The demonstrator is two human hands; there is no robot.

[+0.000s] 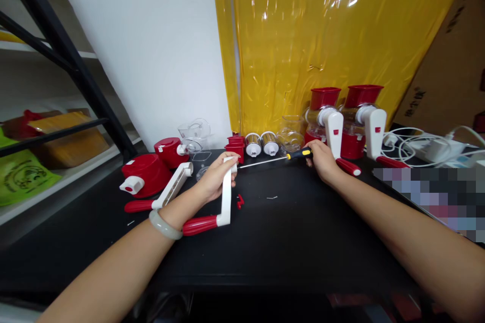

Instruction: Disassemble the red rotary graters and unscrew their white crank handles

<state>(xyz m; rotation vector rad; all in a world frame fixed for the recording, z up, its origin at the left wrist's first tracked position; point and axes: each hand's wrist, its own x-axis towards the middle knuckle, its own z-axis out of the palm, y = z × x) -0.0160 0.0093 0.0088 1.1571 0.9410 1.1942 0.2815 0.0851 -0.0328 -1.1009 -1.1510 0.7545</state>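
Observation:
My left hand point(216, 179) is closed around the upper end of a white crank handle point(226, 197), whose red grip point(200, 225) hangs below and points left. In my right hand point(320, 160) is a screwdriver point(299, 154) with a black and yellow handle. Its long shaft runs left, and the tip meets the top of the crank handle; the exact contact is too small to make out. Small red pieces point(240, 202) and some screws point(272, 197) lie on the black table point(288, 252) below. A second crank handle point(172, 189) rests beside my left forearm.
Red bases point(146, 175) and a clear housing point(194, 136) stand at the left. Red hoppers point(235, 147) and metal drums point(270, 143) sit at the back. Two assembled rotary graters point(326, 116) stand back right, near white cables point(413, 146). A shelf rack point(71, 68) rises at left.

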